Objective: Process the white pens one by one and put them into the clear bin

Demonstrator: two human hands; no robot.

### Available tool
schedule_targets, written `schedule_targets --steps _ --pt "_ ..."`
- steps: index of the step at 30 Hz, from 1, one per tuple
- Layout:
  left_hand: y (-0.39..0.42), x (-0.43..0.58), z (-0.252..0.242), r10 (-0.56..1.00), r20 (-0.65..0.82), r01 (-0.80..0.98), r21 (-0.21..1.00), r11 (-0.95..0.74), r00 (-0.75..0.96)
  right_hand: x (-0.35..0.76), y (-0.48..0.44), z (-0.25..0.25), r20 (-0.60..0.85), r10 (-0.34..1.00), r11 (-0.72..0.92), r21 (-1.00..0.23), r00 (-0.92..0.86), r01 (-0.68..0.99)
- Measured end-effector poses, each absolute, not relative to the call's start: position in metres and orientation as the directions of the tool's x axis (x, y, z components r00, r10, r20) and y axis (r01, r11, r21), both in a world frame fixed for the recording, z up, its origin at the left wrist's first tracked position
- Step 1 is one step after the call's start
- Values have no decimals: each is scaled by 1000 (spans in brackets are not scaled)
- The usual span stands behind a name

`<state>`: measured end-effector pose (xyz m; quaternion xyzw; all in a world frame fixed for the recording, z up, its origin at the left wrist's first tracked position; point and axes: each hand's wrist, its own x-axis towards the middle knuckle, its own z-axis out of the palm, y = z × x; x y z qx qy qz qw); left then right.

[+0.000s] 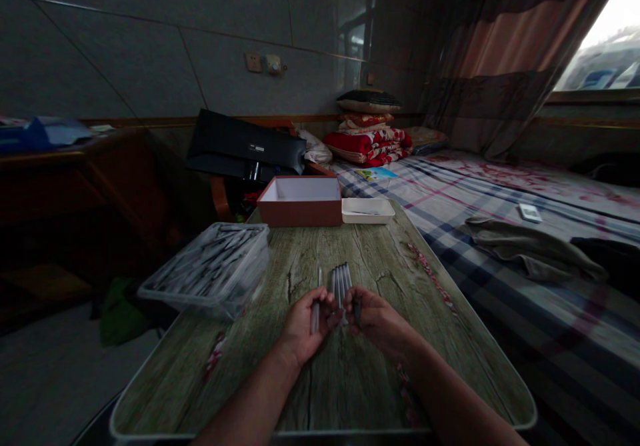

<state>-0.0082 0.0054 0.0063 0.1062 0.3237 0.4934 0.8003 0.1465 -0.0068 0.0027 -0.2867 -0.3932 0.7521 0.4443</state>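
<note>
My left hand [305, 323] is closed on a slim, pale pen [315, 316], which stands out past the thumb and points away from me. Between my two hands is a row of several grey pens [341, 278], side by side, with their far ends over the wood-patterned table [280, 379]. My right hand [375, 314] has its fingers curled at the right edge of this row, gripping there; a small dark part shows by its thumb. The lower ends of the pens are partly hidden by my fingers. To the left, a clear plastic tub [240, 299] holds many similar pens.
A reddish-brown open box [300, 213] stands at the table's far edge, beside a shallow cream tray [367, 218] with something thin inside. Behind are a tilted black monitor [245, 146] and folded red bedding [367, 145]. A bed with a checked sheet [440, 213] runs along the right.
</note>
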Motion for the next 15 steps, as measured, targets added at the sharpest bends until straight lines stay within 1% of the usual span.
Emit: schedule_targets --steps 2,4,6,9,11,13,15 --pt "6 -10 7 815 -479 -703 454 547 325 145 -4 4 -57 931 -234 -850 -360 -472" --pt "4 -8 7 799 -513 -681 465 566 314 144 -3 4 -15 957 -158 -862 -289 -481" --pt "2 -5 5 806 -512 -675 484 557 297 145 -2 2 55 980 -36 -898 -193 -439" --pt "-1 -2 3 808 -482 -686 460 563 340 145 -3 1 200 979 184 -952 -42 -243" --pt "-2 0 3 793 -465 -689 423 589 393 143 -5 1 266 964 266 -960 11 -93" --pt "-3 0 5 777 -458 -688 391 612 431 139 -9 1 289 957 288 -957 15 33" --pt "-4 1 7 765 -466 -700 353 621 445 135 -13 0 314 947 320 -936 -58 146"
